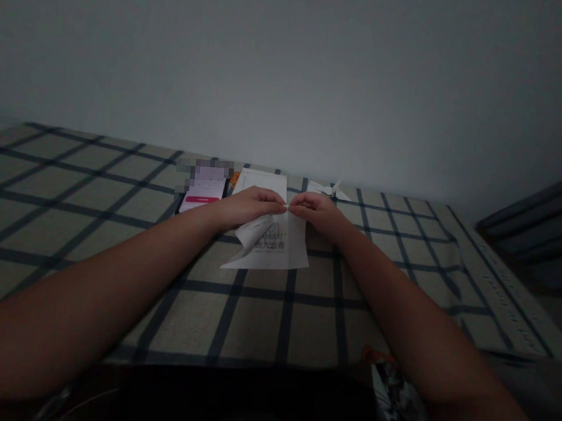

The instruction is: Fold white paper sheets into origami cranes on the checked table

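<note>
Between my hands is a sheet of white paper (288,246) with printed characters and a drawing on it. Its lower part hangs toward me, creased, with the left side folded over. My left hand (252,207) pinches the upper edge between thumb and fingers. Close beside it, thumb tips nearly touching, my right hand (318,212) pinches the same edge. Just beyond my left hand lies a white pad or stack of paper (264,180). Past my right hand sits a folded paper crane (333,190).
A phone (205,189) with a lit screen lies left of the paper stack. The table wears a checked cloth (116,224) and meets a plain wall (290,76). A dark, ridged object (540,222) stands at the right. Near my lap is a shiny patterned packet (400,398).
</note>
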Action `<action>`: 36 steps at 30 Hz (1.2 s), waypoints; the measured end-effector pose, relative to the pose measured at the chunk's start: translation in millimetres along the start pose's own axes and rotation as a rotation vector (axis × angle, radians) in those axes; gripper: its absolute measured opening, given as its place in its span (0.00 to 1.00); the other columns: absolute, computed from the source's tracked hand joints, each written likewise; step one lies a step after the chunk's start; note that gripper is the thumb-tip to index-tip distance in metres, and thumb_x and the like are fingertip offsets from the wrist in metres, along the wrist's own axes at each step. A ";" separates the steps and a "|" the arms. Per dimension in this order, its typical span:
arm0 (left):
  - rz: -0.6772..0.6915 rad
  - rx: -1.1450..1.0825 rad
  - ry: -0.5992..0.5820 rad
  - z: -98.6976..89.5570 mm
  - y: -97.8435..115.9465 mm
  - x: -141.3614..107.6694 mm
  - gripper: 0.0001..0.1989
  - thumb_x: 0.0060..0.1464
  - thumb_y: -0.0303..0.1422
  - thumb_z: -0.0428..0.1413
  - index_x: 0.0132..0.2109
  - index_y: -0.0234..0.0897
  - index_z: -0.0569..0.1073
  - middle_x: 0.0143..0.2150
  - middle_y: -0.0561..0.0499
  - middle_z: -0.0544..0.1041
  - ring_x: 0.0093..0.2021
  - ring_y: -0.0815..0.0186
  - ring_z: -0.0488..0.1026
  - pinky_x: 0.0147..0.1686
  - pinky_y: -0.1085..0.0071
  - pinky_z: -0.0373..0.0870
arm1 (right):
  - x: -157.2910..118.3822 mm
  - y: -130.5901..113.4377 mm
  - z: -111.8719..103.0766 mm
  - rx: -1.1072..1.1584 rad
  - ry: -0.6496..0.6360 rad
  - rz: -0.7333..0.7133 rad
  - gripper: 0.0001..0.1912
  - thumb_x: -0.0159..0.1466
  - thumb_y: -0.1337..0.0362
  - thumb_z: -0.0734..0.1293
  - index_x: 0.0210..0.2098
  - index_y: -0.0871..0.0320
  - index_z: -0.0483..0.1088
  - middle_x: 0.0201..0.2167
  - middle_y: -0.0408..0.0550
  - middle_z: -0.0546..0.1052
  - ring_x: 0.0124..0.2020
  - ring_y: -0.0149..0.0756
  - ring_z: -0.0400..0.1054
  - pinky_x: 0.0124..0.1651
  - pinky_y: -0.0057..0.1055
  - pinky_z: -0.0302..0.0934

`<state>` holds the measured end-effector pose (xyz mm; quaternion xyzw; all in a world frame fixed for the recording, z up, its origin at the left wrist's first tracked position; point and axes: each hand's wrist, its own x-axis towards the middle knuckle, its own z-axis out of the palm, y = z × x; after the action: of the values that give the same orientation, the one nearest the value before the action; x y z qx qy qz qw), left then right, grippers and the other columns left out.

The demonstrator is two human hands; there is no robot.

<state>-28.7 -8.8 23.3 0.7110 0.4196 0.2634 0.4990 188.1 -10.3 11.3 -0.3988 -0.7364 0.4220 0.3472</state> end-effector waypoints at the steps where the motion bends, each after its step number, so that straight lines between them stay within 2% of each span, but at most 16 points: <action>1: -0.001 0.002 0.004 0.0 -0.3 0.1 0.16 0.49 0.45 0.62 0.39 0.38 0.80 0.35 0.50 0.80 0.36 0.63 0.74 0.41 0.67 0.69 | -0.1 0.3 -0.7 0.018 -0.013 0.008 0.12 0.58 0.56 0.70 0.34 0.59 0.73 0.32 0.45 0.74 0.33 0.33 0.65 0.37 0.31 0.58; 6: 0.009 -0.011 0.017 -0.7 -3.4 1.4 0.14 0.48 0.44 0.63 0.37 0.38 0.81 0.35 0.50 0.81 0.35 0.63 0.74 0.40 0.66 0.70 | -1.2 1.1 -2.6 0.102 -0.106 0.102 0.13 0.57 0.56 0.71 0.36 0.58 0.73 0.32 0.44 0.74 0.32 0.33 0.66 0.35 0.30 0.59; 13: 0.001 -0.017 -0.005 -2.4 -5.9 2.8 0.13 0.49 0.43 0.63 0.38 0.39 0.82 0.36 0.50 0.82 0.35 0.63 0.75 0.39 0.67 0.70 | -1.5 -1.1 -2.3 0.053 -0.097 0.060 0.13 0.57 0.55 0.71 0.34 0.59 0.73 0.32 0.45 0.74 0.33 0.33 0.65 0.36 0.30 0.59; 20: 0.027 -0.014 0.020 -0.8 -6.4 3.2 0.13 0.49 0.42 0.64 0.36 0.38 0.82 0.36 0.49 0.82 0.36 0.63 0.75 0.43 0.66 0.70 | -1.8 -4.0 -1.7 0.028 -0.075 0.056 0.14 0.57 0.55 0.70 0.34 0.60 0.72 0.30 0.44 0.72 0.32 0.32 0.64 0.34 0.30 0.57; 26: 0.031 0.022 0.044 -0.3 -5.8 3.0 0.14 0.49 0.44 0.62 0.36 0.38 0.82 0.37 0.49 0.82 0.37 0.62 0.75 0.40 0.66 0.70 | -1.9 -5.5 -0.4 0.035 -0.066 0.067 0.13 0.57 0.55 0.70 0.33 0.59 0.71 0.30 0.43 0.71 0.32 0.32 0.63 0.35 0.30 0.58; 36: 0.076 0.090 0.064 -0.6 -8.8 4.7 0.14 0.51 0.44 0.60 0.37 0.39 0.82 0.37 0.50 0.82 0.40 0.60 0.75 0.47 0.64 0.68 | -2.6 -5.3 0.7 -0.022 -0.069 0.015 0.13 0.58 0.55 0.69 0.34 0.59 0.71 0.30 0.44 0.72 0.32 0.32 0.64 0.35 0.30 0.58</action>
<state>-29.7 -3.2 15.1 0.7394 0.4193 0.2858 0.4426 187.2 -14.6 15.4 -0.3934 -0.7495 0.4298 0.3142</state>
